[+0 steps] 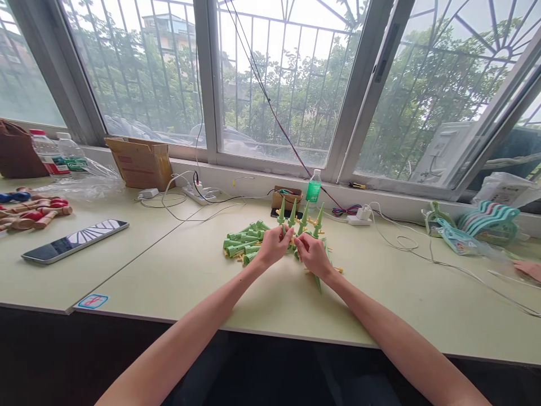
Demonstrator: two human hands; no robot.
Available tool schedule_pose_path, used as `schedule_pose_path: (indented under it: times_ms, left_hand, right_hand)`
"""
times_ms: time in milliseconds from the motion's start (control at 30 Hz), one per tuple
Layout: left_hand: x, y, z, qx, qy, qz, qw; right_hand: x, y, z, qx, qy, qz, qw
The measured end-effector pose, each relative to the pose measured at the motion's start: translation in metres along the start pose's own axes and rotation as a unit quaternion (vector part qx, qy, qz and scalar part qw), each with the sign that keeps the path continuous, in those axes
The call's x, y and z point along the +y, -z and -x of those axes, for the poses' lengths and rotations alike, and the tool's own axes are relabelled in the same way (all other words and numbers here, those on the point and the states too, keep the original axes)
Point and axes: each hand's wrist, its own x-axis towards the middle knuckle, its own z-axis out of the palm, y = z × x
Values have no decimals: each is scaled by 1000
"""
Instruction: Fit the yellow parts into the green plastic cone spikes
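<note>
Over the table's middle, my left hand point(274, 246) is closed in a pinch, with a bit of green plastic piece showing at its fingertips. Close beside it, my right hand point(313, 256) is also pinched; what it grips is hidden by its fingers. Just behind both hands, several pointed green spikes point(318, 221) stand upright in a row, with small yellow pegs among them. Left of my left hand lies a pile of green plastic tubes point(239, 241) with yellow ends. Another green point point(318, 283) sticks out below my right hand.
A phone point(76, 241), red and wooden pieces point(36, 213) and a cardboard box point(139, 162) occupy the left. Behind the spikes are a small box point(287, 195) and a green bottle point(313, 187). Cables point(448, 265) and teal hangers point(490, 223) lie right, near another person's hand point(529, 269).
</note>
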Motion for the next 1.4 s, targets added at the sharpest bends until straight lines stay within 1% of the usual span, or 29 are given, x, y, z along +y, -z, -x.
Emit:
schedule_pose_path:
  times_ms: [267,533,767,1067,1267,1400]
  left_hand:
    - [2,0,1,-7,0,-4,1000]
    - [-2,0,0,7,6,-33,999]
    - [2,1,1,-15,8,-15,1000]
    - [5,2,2,-18,18,5,1000]
    - [5,2,3,-46,27,16,998]
    - [5,2,3,-41,27,18,999]
  right_hand:
    - [6,-2,-2,23,2,51,998]
    - [-1,0,1,-4,12,23,1000]
    - [3,-1,0,4,0,33,999]
    - [9,-3,-2,21,11,59,998]
    - [10,-3,-3,12,12,67,998]
    - [8,-3,-2,19,12,70,997]
